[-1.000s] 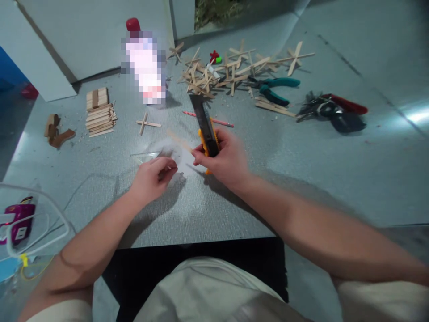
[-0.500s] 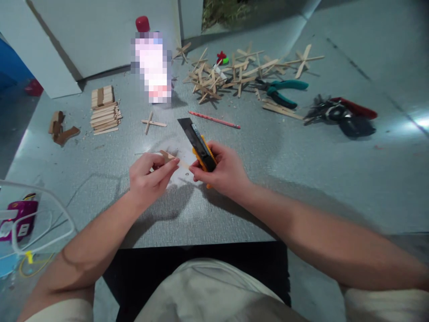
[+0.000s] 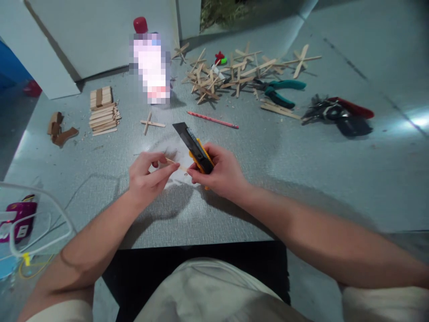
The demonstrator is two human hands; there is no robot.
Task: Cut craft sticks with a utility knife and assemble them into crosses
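Between the fingertips of my left hand [image 3: 147, 176] is a thin wooden stick [image 3: 171, 162], seen nearly edge-on. My right hand [image 3: 221, 172] is wrapped round a yellow and black utility knife [image 3: 197, 152], its dark blade pointing up and to the left. The right thumb and fingertip also meet the right end of the stick. Just beyond the hands lies a crossed pair of sticks [image 3: 147, 123], and a red pencil [image 3: 212, 120] rests to the right of it.
Stacked sticks [image 3: 104, 118] and brown scraps [image 3: 60, 129] lie at left. Star-shaped stick pieces [image 3: 204, 80], teal pliers [image 3: 281, 91] and a dark tool bundle [image 3: 338, 114] are further back. A purple power block [image 3: 22, 217] with white cables sits at left.
The stick has turned from showing its flat face to nearly edge-on. The knife in my right hand has shifted slightly left and down.
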